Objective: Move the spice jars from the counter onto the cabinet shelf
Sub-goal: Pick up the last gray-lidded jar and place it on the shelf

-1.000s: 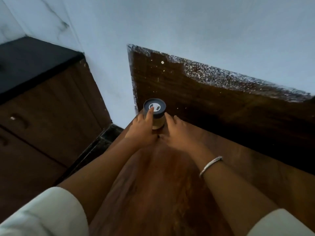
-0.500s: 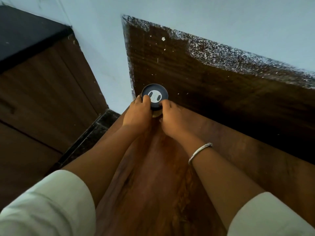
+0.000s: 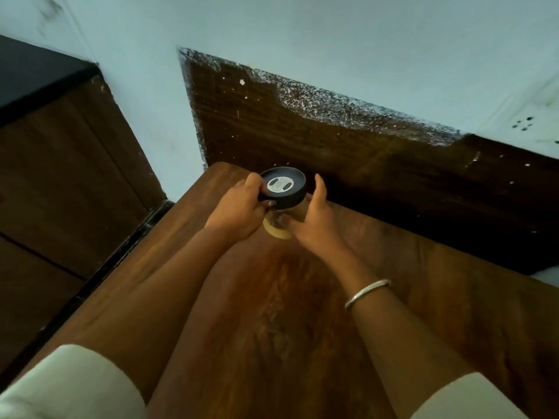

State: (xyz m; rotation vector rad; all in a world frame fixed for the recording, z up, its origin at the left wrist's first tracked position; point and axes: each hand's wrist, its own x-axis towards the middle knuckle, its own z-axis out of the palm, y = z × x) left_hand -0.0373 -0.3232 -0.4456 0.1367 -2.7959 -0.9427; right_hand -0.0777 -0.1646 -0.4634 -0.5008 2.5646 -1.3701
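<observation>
A small spice jar (image 3: pixel 282 189) with a black lid, a white sticker on top and pale contents is held tilted just above the wooden surface (image 3: pixel 302 313), near its far left corner. My left hand (image 3: pixel 239 211) grips the lid's left side. My right hand (image 3: pixel 314 220) cups the glass body from the right, its thumb raised beside the lid. The jar's lower part is mostly hidden by my fingers.
A dark wooden back panel (image 3: pixel 348 152) with white paint speckles rises behind the surface against a pale wall (image 3: pixel 302 40). At left stand brown cabinet fronts (image 3: pixel 60 176) under a black countertop (image 3: pixel 33 74). A wall socket (image 3: pixel 521 124) sits at far right.
The jar has come up off the wooden surface and toward me, now tilted. Both hands have closed more firmly round it, and the view has shifted.
</observation>
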